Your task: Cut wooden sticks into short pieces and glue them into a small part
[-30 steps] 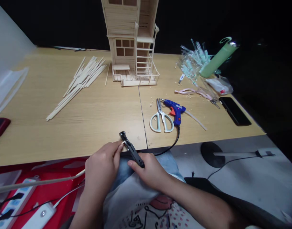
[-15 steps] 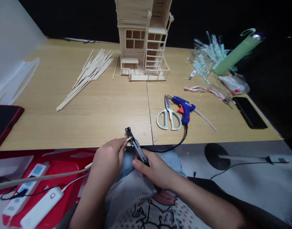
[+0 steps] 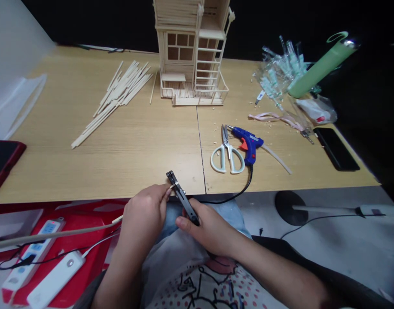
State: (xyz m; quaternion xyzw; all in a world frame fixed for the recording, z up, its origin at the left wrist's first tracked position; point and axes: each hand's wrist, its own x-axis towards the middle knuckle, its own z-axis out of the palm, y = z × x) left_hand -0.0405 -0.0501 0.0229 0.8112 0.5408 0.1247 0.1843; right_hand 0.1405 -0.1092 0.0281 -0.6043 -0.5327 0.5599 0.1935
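Note:
My left hand [image 3: 143, 210] grips a long pale stick [image 3: 55, 231], whose thin end pokes out past my fingers into the jaws of small black cutting pliers [image 3: 180, 197]. My right hand [image 3: 206, 225] holds those pliers just above my lap, at the table's front edge. Beyond the hands lie white-handled scissors [image 3: 227, 154] and a blue hot glue gun [image 3: 246, 143] with its black cord. A model house of wooden sticks [image 3: 184, 56] stands further back, beside a loose pile of sticks [image 3: 119, 88].
A green bottle [image 3: 322, 64] lies on crinkled clear plastic packaging [image 3: 277, 73] at the back right, near a black phone [image 3: 336, 148]. White power strips [image 3: 56, 272] sit on a red surface [image 3: 83, 227] at lower left. A seam crosses the wooden table [image 3: 119, 171].
The whole view has shifted slightly, with the table objects sitting further right and higher than a second ago. The pliers now stand more steeply in my right hand, with the stick still in their jaws.

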